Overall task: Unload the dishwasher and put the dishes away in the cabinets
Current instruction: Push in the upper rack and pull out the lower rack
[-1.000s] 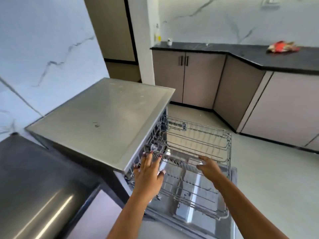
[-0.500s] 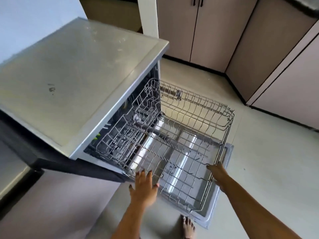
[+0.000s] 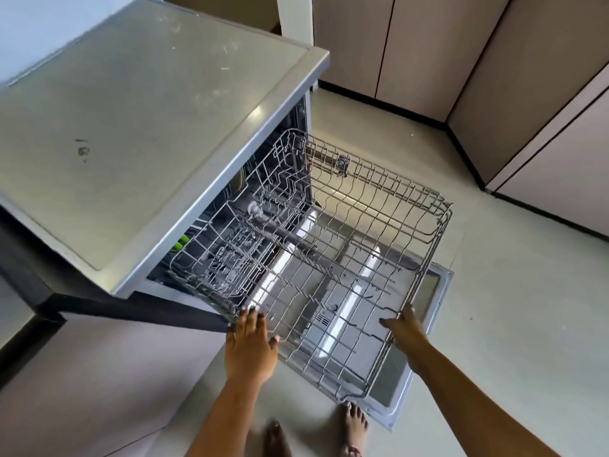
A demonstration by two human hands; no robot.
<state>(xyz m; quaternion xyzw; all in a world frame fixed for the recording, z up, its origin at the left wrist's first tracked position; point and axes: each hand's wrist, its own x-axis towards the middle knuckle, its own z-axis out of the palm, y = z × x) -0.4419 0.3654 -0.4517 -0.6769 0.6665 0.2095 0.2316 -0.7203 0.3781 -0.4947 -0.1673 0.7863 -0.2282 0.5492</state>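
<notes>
One dishwasher [image 3: 148,127], with one wire rack [image 3: 346,232] drawn out over its dropped door [image 3: 431,291]. Two grips: the left grip [image 3: 248,344] is spread flat, fingertips at the rack's near corner; the right grip [image 3: 403,329] curls round the rack's front rim. Deep inside, beyond the left grip, something green [image 3: 180,243] shows. Two bare feet [image 3: 354,423] stand below the grips on a pale floor [image 3: 494,324]. Cabinets [image 3: 428,44] line the wall beyond.

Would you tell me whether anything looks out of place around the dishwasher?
Little stands out. The pulled-out rack holds no dishes, odd for unloading, and the dishwasher top carries a dark smudge and pale scratches. Nothing looks spilled or broken.
</notes>
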